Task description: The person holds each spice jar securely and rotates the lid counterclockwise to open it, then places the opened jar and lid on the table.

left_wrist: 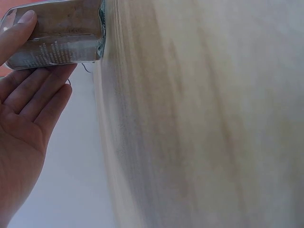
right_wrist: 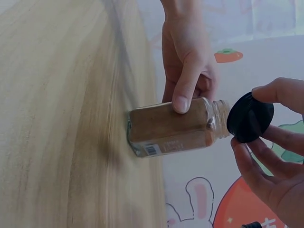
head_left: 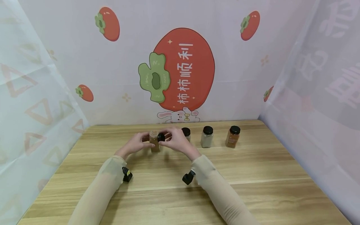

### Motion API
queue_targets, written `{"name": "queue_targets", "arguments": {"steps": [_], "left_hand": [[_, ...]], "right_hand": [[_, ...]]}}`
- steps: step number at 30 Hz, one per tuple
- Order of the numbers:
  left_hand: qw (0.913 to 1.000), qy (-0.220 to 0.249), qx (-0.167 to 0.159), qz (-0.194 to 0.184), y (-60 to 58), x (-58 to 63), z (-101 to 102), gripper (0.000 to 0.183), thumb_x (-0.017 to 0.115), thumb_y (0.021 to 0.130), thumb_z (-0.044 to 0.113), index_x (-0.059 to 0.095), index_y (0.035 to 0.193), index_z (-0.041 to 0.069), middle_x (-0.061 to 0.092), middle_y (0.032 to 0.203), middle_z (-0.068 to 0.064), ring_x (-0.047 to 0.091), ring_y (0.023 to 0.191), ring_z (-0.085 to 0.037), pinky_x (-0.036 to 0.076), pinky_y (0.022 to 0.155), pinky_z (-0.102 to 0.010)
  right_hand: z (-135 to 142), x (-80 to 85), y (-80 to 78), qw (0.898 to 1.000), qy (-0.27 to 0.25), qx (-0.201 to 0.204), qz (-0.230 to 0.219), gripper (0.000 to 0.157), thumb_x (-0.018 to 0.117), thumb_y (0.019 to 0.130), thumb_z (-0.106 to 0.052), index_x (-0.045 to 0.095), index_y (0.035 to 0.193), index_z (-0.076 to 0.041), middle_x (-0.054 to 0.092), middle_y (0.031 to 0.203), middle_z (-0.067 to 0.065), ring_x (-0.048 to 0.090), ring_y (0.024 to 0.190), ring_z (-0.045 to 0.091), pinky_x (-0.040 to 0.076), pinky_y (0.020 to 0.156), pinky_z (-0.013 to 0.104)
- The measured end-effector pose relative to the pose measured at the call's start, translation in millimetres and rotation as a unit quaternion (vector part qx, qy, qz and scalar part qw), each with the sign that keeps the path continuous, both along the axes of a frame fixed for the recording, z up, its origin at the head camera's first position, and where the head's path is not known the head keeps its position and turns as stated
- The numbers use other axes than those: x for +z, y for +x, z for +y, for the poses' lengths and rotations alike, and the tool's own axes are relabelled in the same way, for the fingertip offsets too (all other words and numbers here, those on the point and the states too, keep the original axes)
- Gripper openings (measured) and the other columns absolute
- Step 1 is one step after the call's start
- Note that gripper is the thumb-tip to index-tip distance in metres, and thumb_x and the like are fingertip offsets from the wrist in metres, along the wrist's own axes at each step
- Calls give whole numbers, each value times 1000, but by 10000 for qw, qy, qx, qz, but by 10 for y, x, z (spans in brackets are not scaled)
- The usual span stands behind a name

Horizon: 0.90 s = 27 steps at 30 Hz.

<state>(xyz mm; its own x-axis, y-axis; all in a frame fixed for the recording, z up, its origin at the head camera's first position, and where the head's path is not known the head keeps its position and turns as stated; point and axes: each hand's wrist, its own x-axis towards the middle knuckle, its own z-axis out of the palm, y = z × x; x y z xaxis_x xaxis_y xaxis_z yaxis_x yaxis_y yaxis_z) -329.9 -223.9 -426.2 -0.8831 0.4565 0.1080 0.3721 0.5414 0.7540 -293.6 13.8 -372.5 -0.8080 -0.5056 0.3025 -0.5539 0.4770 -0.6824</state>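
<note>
A glass spice jar of brown powder (right_wrist: 166, 126) stands on the table, its threaded neck uncovered and a perforated top showing in the head view. My left hand (head_left: 136, 143) grips the jar's body, thumb on the near face and fingers behind, as the left wrist view also shows. Between thumb and fingers, my right hand (head_left: 176, 141) pinches a black lid (right_wrist: 250, 117). The lid is tilted on its side, right beside the jar's mouth.
To the right stand several capped jars in a row: one partly behind my right hand (head_left: 186, 132), a jar of pale powder (head_left: 207, 140) and a jar of reddish spice (head_left: 232, 140). A printed backdrop (head_left: 126, 109) rises at the rear edge of the wooden table (head_left: 157, 200).
</note>
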Motion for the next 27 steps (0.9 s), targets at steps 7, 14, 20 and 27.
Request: {"name": "queue_targets", "arguments": {"steps": [7, 14, 20, 27], "left_hand": [[10000, 2, 29, 71, 17, 6, 16, 58, 73, 83, 24, 51, 134, 5, 61, 126, -15, 56, 118, -33, 41, 103, -49], [9999, -136, -18, 10, 173, 207, 83, 58, 71, 84, 16, 48, 134, -2, 59, 126, -21, 55, 118, -37, 41, 102, -50], [9999, -90, 54, 14, 69, 79, 41, 59, 73, 84, 20, 49, 134, 1, 60, 127, -19, 55, 119, -36, 40, 103, -51], [9999, 135, 7, -19, -21, -31, -4, 59, 75, 81, 24, 53, 132, 6, 63, 123, -14, 57, 117, -33, 40, 103, -50]], "right_hand": [[-5, -43, 22, 9997, 30, 85, -221, 40, 75, 80, -18, 64, 117, -7, 65, 110, 5, 65, 94, 18, 54, 73, 19], [4, -103, 31, 9995, -35, 162, -270, 41, 75, 80, -19, 62, 115, -4, 66, 107, 5, 64, 96, 16, 55, 83, 28], [15, -147, 48, 9992, 13, 227, -314, 42, 75, 81, -19, 61, 116, -3, 66, 108, 4, 64, 96, 14, 54, 85, 28], [4, -217, 50, 9987, 24, 165, -489, 43, 77, 78, -17, 59, 114, -2, 66, 106, 5, 64, 94, 14, 54, 82, 23]]}}
